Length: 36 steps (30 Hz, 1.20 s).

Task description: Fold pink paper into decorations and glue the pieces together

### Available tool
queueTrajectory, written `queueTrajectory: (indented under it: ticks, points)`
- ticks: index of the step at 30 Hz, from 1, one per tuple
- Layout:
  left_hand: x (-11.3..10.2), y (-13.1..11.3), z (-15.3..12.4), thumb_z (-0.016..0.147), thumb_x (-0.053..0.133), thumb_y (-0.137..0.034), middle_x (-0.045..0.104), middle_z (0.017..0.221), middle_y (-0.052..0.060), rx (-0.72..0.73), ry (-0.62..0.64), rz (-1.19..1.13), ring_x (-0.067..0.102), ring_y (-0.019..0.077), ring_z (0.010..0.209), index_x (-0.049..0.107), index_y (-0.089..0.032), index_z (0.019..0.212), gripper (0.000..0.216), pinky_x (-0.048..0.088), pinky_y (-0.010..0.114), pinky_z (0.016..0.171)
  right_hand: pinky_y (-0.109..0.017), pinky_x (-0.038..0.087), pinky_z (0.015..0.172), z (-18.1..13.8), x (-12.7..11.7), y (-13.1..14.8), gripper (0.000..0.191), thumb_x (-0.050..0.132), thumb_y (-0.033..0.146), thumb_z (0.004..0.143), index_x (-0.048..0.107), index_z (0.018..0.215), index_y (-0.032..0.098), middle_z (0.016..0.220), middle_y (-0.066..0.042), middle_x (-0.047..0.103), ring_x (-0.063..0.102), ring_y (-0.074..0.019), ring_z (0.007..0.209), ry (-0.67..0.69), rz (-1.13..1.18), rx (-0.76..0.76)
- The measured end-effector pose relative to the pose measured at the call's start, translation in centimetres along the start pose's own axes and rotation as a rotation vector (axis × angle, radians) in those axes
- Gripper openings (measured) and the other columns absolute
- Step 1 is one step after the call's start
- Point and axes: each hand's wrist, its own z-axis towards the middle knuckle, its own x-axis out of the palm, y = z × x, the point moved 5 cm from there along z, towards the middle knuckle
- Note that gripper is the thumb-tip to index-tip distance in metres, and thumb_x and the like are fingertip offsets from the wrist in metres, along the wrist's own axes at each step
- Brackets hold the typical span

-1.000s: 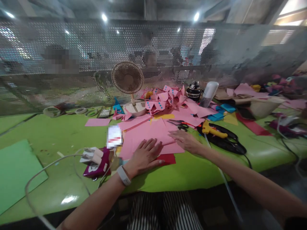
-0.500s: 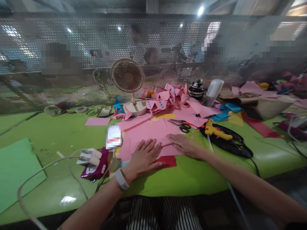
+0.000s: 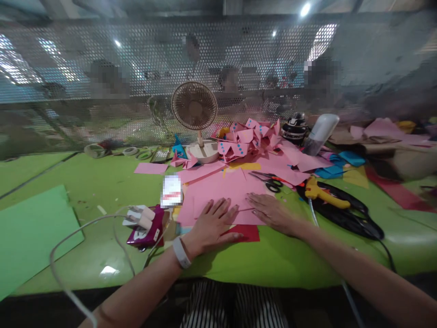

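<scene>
Several sheets of pink paper (image 3: 221, 184) lie overlapping on the green tabletop in front of me. My left hand (image 3: 213, 225) rests flat on the lower part of the pink paper, fingers spread. A red paper (image 3: 251, 233) shows from under the pink, beside my left thumb. My right hand (image 3: 275, 213) lies palm down on the paper's right edge, its fingers stretched out to the left and slightly apart. Between the two hands runs a narrow edge or fold in the pink paper. Just beyond my right hand sit black-handled scissors (image 3: 273, 183). Neither hand grips anything.
A yellow hot glue gun (image 3: 326, 196) rests on a black holder (image 3: 358, 218) to the right. Folded pink pieces (image 3: 249, 136) pile up beside a fan (image 3: 194, 107). At left are a purple power strip (image 3: 148, 232) with plugs, a cable (image 3: 54, 255) and green sheets (image 3: 34, 237).
The whole view has turned a little left, so things sit farther right. My right hand's fingers are slightly more spread; my left hand stays flat on the paper.
</scene>
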Motion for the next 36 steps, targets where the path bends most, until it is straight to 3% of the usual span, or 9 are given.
queueTrajectory:
  ticks: [6, 11, 27, 36]
  points:
    - [0.4, 0.0, -0.4, 0.080, 0.020, -0.071, 0.023, 0.148, 0.006, -0.021, -0.039, -0.046, 0.020, 0.0269, 0.134, 0.018, -0.029, 0.142, 0.074, 0.011, 0.046, 0.107, -0.044, 0.024, 0.109, -0.2, -0.2, 0.9, 0.053, 0.032, 0.032, 0.092, 0.018, 0.143, 0.021, 0.146, -0.003, 0.026, 0.020, -0.0194, 0.135, -0.076, -0.082, -0.054]
    - [0.4, -0.2, -0.6, 0.081, 0.018, -0.070, 0.026, 0.146, 0.008, -0.036, -0.033, -0.045, 0.020, 0.0272, 0.134, 0.017, -0.027, 0.142, 0.075, 0.011, 0.047, 0.107, -0.044, 0.024, 0.109, -0.3, 0.3, 2.1, 0.053, 0.033, 0.035, 0.093, 0.018, 0.142, 0.025, 0.146, -0.002, 0.026, 0.023, -0.0182, 0.134, -0.009, -0.061, -0.174]
    - [0.5, -0.5, -0.8, 0.081, 0.014, -0.070, 0.027, 0.146, 0.010, -0.061, -0.034, -0.048, 0.018, 0.0248, 0.135, 0.021, -0.018, 0.141, 0.079, 0.007, 0.043, 0.109, -0.044, 0.025, 0.109, -0.4, 0.8, 1.8, 0.054, 0.034, 0.038, 0.092, 0.018, 0.142, 0.026, 0.146, -0.002, 0.025, 0.025, -0.0193, 0.133, 0.063, 0.051, -0.142]
    - [0.6, -0.5, -1.0, 0.081, 0.014, -0.069, 0.023, 0.147, 0.010, -0.061, -0.025, -0.075, 0.016, 0.0255, 0.136, 0.018, -0.019, 0.142, 0.079, 0.006, 0.046, 0.108, -0.044, 0.025, 0.109, -0.4, 0.6, 1.9, 0.053, 0.034, 0.037, 0.092, 0.019, 0.142, 0.026, 0.146, -0.002, 0.026, 0.026, -0.0188, 0.133, 0.062, 0.051, -0.136]
